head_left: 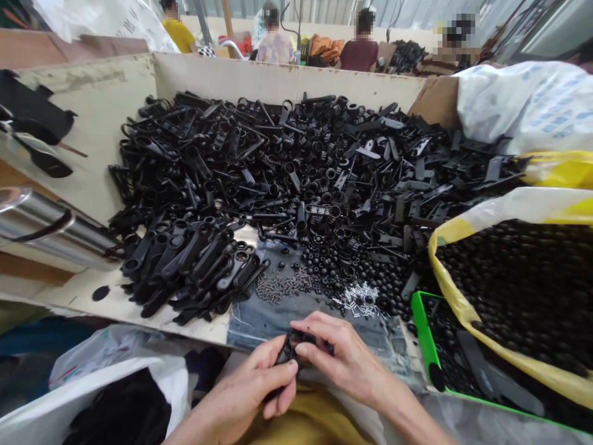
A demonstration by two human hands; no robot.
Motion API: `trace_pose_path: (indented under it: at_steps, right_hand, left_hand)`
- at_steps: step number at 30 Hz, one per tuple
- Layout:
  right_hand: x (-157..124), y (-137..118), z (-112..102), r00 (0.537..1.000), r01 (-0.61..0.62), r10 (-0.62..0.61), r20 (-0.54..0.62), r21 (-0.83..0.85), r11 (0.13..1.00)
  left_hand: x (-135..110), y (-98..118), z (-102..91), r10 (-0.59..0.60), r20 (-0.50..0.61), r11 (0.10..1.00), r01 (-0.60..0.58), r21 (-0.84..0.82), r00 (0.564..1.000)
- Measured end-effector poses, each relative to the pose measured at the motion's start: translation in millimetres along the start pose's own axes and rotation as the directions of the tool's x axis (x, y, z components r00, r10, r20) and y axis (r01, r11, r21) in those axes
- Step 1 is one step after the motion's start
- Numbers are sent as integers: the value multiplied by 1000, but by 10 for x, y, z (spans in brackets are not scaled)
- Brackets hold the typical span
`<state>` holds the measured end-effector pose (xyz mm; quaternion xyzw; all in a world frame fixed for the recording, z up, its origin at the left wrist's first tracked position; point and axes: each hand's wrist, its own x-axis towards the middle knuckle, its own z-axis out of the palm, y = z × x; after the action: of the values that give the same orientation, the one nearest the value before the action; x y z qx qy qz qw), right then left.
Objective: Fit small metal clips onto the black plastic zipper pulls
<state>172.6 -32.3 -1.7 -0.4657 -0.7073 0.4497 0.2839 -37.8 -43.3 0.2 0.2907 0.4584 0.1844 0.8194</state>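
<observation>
A workshop stretches away at the back, where three co-workers (361, 40) sit blurred and partly cut off behind a pale-walled bin (287, 80). The bin holds a heap of black plastic parts (278, 173), tangled too densely to count or separate by eye. Nearer the front edge, small dark screws (282, 287) and tiny silver tubes (359, 300) lie beside black beads on a bluish plastic sheet (287, 321).

The left hand (236, 395) and right hand (343, 364) meet low in the frame, just above the person's mustard lap cloth (306, 420). Both are clamped on a small black part (287, 349), held between them just in front of the bin's edge. The fingers (324, 340) cover most of it, so its shape is hard to make out.

To the right, a yellow-lined bag (456, 296) full of black beads overlaps a green crate (424, 330), hiding much of it. A white sack (125, 377) at lower left holds dark contents, and a steel cylinder (37, 222) runs off the left edge.
</observation>
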Motion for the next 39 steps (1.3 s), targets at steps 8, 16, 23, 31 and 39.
trace_pose_path:
  at_steps: [8,16,23,31,39]
  right_hand:
    - [-191,190,-279,885,-160,90,-457,-118,980]
    - [-22,259,-294,896,-87,-32,-442,-248,965]
    - [-5,311,-261,892,-59,-90,-442,-311,948]
    - [186,389,-107,925,-97,-154,-347,-609,787]
    - [243,136,-116,891,155,-264,-371,-297,942]
  left_hand:
    - [232,178,16,296,-150,907,-229,353,943]
    - [793,516,361,603,-102,216,-39,976,791]
    - [874,547,264,605,-40,138,-55,989,795]
    - [604,472,25,670,-222,536,-255,805,708]
    - [466,391,112,380,-353,925,-351,143,855]
